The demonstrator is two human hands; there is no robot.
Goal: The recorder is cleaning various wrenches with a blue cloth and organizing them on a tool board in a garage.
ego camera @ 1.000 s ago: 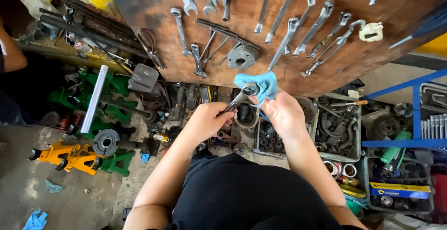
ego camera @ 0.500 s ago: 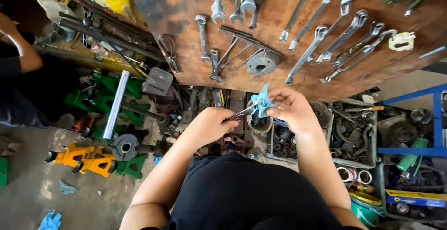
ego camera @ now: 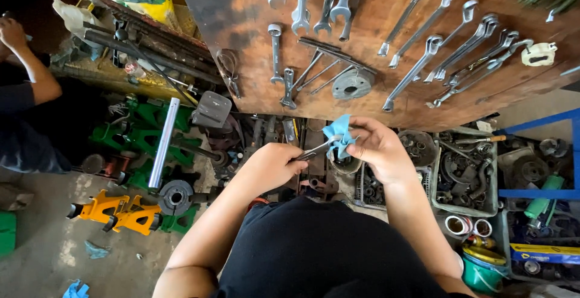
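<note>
Open air around both hands; wrench-hung board [ego camera: 386,99] just ahead, parts crates [ego camera: 465,177] close below.

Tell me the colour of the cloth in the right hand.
Light blue. The cloth, pinched by the right hand, shows best in the head view.

Brown wooden board [ego camera: 229,14], grey concrete floor [ego camera: 48,256], blue metal rack [ego camera: 547,153].

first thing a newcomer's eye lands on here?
Probably the blue cloth, dead centre, pinched in the right hand against the tip of a metal tool gripped by the left hand. Next, the row of wrenches hung on the wooden board above. At lower left, orange jack stands lie on the floor.
</note>
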